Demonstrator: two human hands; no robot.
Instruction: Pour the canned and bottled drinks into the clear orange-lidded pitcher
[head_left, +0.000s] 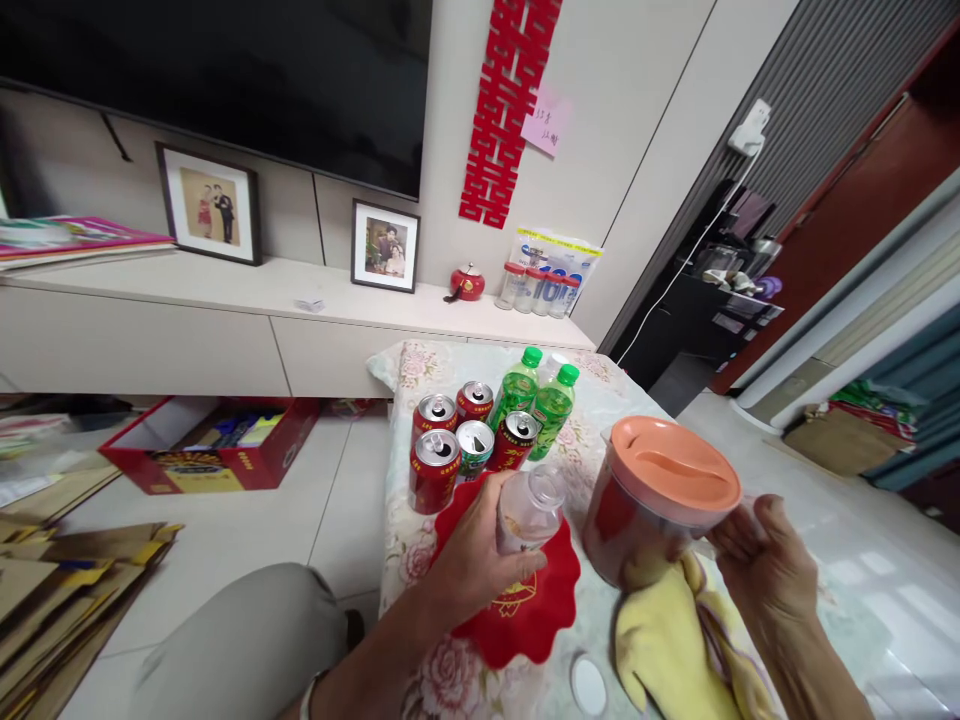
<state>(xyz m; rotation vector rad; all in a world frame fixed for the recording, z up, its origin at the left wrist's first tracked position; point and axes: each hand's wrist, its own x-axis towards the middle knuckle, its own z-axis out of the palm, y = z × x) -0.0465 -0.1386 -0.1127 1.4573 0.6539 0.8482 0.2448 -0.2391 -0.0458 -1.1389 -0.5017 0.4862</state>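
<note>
My left hand (480,550) is wrapped round a clear plastic bottle (531,510) with an uncapped mouth, above a red scalloped mat (551,610) with gold print. At the right, my right hand (772,560) curls its fingers at the side of a clear pitcher (637,535) with an orange lid (675,470); its fingertips are partly hidden there. Against the pitcher's base lies a yellow cloth (675,640). A white round disc (589,685) rests near the mat. Beyond the bottle stand several drink cans (435,470) and green-capped bottles (553,410).
A flowered cloth covers the table (420,365). Behind it, a low cabinet (315,300) bears framed photos (385,245), a red pot (468,285) and red-lidded jars (536,292). On the floor at left are a red box (217,460) and flattened cardboard (67,600).
</note>
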